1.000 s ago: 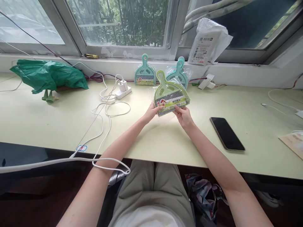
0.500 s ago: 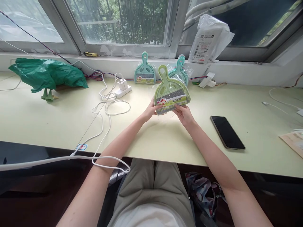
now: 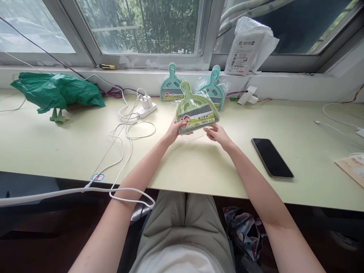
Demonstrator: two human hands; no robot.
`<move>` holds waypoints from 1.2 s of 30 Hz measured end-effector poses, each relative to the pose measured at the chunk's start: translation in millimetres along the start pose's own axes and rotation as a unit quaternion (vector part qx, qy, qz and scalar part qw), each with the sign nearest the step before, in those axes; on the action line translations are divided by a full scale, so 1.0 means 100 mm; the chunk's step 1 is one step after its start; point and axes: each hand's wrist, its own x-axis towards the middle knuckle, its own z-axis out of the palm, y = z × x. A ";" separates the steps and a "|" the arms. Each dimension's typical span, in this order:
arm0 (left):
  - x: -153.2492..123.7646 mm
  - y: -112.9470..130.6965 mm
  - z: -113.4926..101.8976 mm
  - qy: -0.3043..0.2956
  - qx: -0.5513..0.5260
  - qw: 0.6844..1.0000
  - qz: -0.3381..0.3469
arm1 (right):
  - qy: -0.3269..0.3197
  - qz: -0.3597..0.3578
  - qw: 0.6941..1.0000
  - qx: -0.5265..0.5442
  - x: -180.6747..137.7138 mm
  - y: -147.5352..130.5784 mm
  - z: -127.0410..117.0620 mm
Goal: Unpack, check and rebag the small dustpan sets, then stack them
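Observation:
A light green mini dustpan and brush set [image 3: 196, 109], wrapped in clear plastic, is held upright above the pale table [image 3: 57, 144], handle pointing up. My left hand [image 3: 174, 130] grips its lower left corner. My right hand [image 3: 218, 134] pinches its lower right edge with the fingertips. Behind it, two teal packaged dustpan sets [image 3: 171, 85] [image 3: 214, 89] lean against the wall under the window sill.
A black phone [image 3: 271, 157] lies to the right. White charger cables [image 3: 127, 129] and a power strip [image 3: 146, 108] sit at left, near a green plastic bag [image 3: 57, 91]. A white parcel bag [image 3: 248, 47] rests on the sill. Paper [image 3: 352, 168] lies at far right.
Both hands have carried the green dustpan set a little to the left and farther from me; it now overlaps the left teal set.

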 end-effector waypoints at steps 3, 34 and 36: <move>0.02 0.00 -0.02 0.026 -0.018 0.999 0.008 | -0.005 -0.071 0.979 -0.192 -0.02 0.04 0.01; 0.02 0.09 -0.17 0.008 0.029 0.997 -0.064 | 0.168 -0.328 0.806 -0.464 -0.01 0.16 -0.07; 0.00 0.10 -0.14 -0.013 0.040 0.996 -0.080 | 0.180 -0.317 0.818 -0.444 0.00 0.18 -0.09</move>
